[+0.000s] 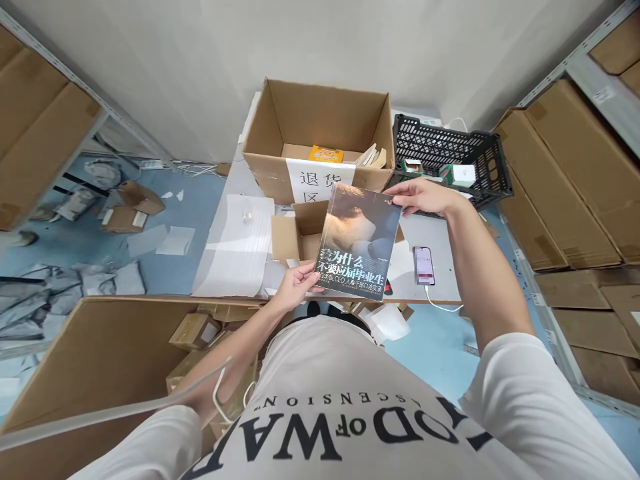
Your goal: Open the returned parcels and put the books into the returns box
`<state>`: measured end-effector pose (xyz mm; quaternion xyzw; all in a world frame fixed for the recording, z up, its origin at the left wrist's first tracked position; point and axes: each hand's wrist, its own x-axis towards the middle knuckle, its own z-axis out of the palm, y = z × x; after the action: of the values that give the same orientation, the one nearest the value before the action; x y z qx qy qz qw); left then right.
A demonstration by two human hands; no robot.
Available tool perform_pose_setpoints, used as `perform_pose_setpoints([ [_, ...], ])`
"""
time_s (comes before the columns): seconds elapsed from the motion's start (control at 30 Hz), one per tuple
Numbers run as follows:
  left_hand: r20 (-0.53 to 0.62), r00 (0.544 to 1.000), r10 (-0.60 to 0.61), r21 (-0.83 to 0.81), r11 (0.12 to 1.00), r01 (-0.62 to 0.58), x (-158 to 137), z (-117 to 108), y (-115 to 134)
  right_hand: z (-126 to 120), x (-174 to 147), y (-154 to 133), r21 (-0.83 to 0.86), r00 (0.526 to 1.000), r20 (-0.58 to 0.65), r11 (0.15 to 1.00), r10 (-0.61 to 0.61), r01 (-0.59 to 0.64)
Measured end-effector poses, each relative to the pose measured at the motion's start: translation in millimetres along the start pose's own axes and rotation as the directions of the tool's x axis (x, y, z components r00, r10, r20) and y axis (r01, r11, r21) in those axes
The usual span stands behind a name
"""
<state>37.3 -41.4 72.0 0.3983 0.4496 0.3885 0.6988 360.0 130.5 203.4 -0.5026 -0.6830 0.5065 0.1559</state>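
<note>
A dark-covered book (357,243) with Chinese lettering is held up, slightly tilted, its front cover facing me. My left hand (299,285) pinches its lower left corner, and my right hand (423,198) grips its upper right corner. Partly hidden behind the book stands a small open cardboard box (285,239) on the table. Beyond it sits a larger open carton (320,110) with a handwritten paper label (320,179) on its front. An orange book (326,155) and several pale books (371,157) lie inside that carton.
A black plastic crate (453,143) with small boxes stands at the back right of the white table (445,233). A phone (424,265) on a cable lies at right. Bubble wrap (240,243) covers the left side. A big carton (115,347) holding small boxes is at my left; shelves flank both sides.
</note>
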Motion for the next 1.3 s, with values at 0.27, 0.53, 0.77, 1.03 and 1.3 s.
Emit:
perform_pose_setpoints([
  [0.27, 0.02, 1.0, 0.01, -0.032, 0.999, -0.009, 7, 4, -6, 12, -14, 25, 0.284, 0.974, -0.214, 0.949, -0.075, 0.135],
  [0.53, 0.147, 0.989, 0.025, -0.178, 0.984, 0.002, 15, 4, -5, -1, -27, 14, 0.353, 0.97, -0.213, 0.917, -0.117, 0.188],
  [0.77, 0.357, 0.93, -0.083, -0.349, 0.912, 0.216, 11, 14, 3, 15, -10, -12, 0.175, 0.909, -0.229, 0.904, -0.349, 0.391],
  [1.03, 0.271, 0.952, -0.144, -0.315, 0.921, 0.229, 16, 27, 0, 11, 1, -34, 0.078, 0.89, -0.253, 0.909, -0.379, 0.409],
  [1.3, -0.008, 0.997, -0.081, -0.365, 0.928, 0.072, 8, 32, -9, 16, 22, -38, -0.042, 0.925, -0.208, 0.947, -0.319, 0.317],
])
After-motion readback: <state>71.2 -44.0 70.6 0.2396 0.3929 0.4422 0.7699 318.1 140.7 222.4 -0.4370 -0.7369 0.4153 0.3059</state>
